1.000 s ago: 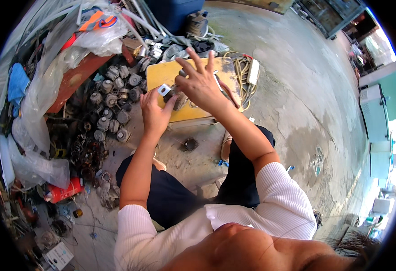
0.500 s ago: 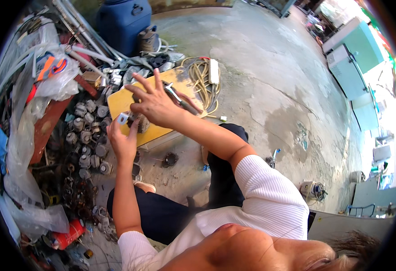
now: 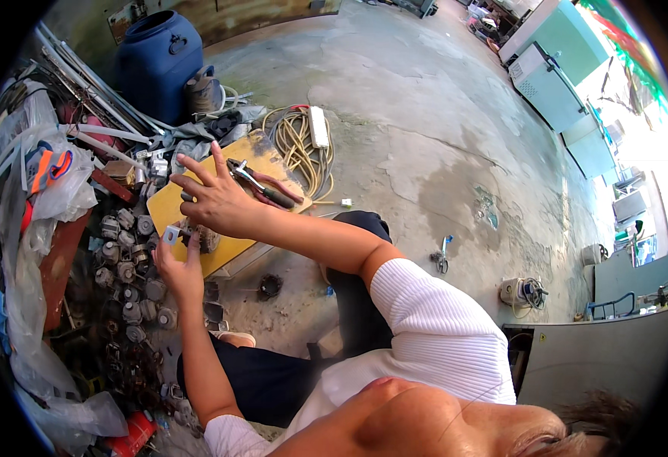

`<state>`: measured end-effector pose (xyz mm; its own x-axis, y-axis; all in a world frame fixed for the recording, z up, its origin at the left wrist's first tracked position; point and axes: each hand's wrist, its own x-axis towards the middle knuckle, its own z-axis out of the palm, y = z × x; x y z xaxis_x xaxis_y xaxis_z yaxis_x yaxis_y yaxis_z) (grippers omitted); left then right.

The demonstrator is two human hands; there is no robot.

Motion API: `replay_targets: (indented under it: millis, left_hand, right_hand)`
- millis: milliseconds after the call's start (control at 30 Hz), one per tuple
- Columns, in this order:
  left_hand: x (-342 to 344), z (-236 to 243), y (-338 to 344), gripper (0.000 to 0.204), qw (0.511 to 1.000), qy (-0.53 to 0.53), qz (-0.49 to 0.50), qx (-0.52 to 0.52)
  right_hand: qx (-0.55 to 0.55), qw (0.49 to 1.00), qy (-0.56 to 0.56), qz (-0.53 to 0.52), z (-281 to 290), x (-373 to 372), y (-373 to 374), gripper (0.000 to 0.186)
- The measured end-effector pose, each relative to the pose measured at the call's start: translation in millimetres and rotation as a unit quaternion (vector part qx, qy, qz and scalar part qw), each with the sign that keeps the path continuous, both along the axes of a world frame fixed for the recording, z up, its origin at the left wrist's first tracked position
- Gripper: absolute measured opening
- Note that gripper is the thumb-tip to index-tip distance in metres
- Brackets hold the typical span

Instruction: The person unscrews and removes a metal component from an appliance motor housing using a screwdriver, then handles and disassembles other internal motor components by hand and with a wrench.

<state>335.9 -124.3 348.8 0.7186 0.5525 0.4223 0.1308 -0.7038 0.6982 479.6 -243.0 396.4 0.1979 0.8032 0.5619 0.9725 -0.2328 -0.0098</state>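
Note:
My left hand (image 3: 179, 268) is at the near left corner of a yellow board (image 3: 235, 247), thumb and fingers closed around a small metal part with a pale slotted tab (image 3: 171, 234). Beside its thumb, a round brownish piece (image 3: 210, 241) rests on the board. Just above reaches my right hand (image 3: 223, 202), outer fingers spread and raised. Its index finger and thumb bend down at a dark piece (image 3: 188, 197), mostly hidden, that I cannot make out. Right of that hand, pliers with dark reddish handles (image 3: 273, 192) lie on the board.
Several small motors (image 3: 128, 270) are heaped on the floor at left, beside plastic bags (image 3: 67, 190). A blue barrel (image 3: 159, 68) stands behind. Coiled yellow cable (image 3: 296, 148) with a white power strip (image 3: 318, 126) lies beyond the board. Scissors (image 3: 442, 259) are on the floor at right.
The view has shifted, so the board and both hands appear further left and lower. Both hands keep nearly the same pose over the board.

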Motion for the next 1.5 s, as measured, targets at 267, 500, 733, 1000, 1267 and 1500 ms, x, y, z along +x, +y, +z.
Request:
replay_targets:
  millis: [267, 500, 733, 1000, 1267, 1500]
  left_hand:
    - [-2, -1, 3, 0.042, 1.000, -0.006, 0.002, 0.009]
    - [2, 4, -2, 0.040, 1.000, 0.006, 0.003, -0.010]
    - [-3, 12, -3, 0.043, 1.000, 0.010, 0.003, 0.011]
    - [-2, 13, -5, 0.043, 1.000, 0.006, -0.006, 0.003]
    - [-1, 10, -3, 0.039, 1.000, 0.000, -0.003, -0.003]
    - [1, 6, -5, 0.038, 1.000, 0.007, 0.006, -0.017]
  right_hand:
    - [-0.020, 1.000, -0.004, 0.002, 6, -2, 1, 0.010]
    - [-0.028, 0.998, 0.043, 0.024, 11, -3, -4, 0.013]
    - [-0.025, 1.000, -0.016, 0.000, 5, -4, 1, 0.010]
    - [-0.021, 1.000, 0.009, -0.002, 1, -1, -1, 0.011]
    - [-0.018, 1.000, -0.012, -0.010, 8, -2, -1, 0.011]
    - [-0.027, 1.000, 0.005, 0.007, 7, -2, -3, 0.010]
